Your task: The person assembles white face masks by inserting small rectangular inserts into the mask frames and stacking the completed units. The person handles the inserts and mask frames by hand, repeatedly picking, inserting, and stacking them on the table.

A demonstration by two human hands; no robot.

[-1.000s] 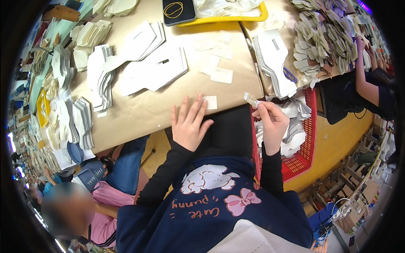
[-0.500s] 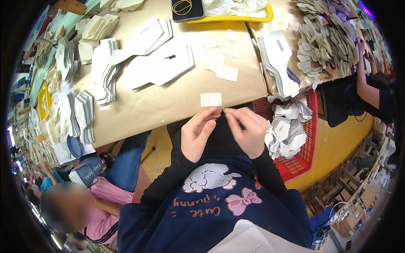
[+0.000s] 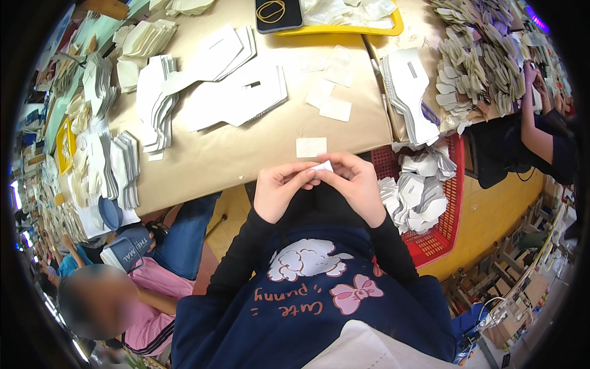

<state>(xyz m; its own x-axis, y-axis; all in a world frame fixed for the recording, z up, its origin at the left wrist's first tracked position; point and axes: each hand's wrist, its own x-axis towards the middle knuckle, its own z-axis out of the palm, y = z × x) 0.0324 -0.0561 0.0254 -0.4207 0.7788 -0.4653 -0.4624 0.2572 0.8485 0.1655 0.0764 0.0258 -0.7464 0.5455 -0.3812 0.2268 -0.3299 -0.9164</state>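
Observation:
My left hand (image 3: 279, 187) and my right hand (image 3: 356, 182) meet over my lap, just off the near edge of the brown paper-covered table (image 3: 246, 147). Both pinch one small white paper piece (image 3: 322, 166) between their fingertips. A similar white square (image 3: 311, 147) lies on the table right in front of my hands, and two more squares (image 3: 332, 101) lie farther back.
Stacks of white die-cut shapes (image 3: 233, 92) cover the table's middle and left side. A yellow tray (image 3: 344, 15) with a dark phone stands at the back. A red basket (image 3: 430, 197) of white pieces sits at my right. One person sits lower left, another works far right.
My hands were apart, the left flat on the table edge and the right holding a small piece. They have come together and now both grip the white piece.

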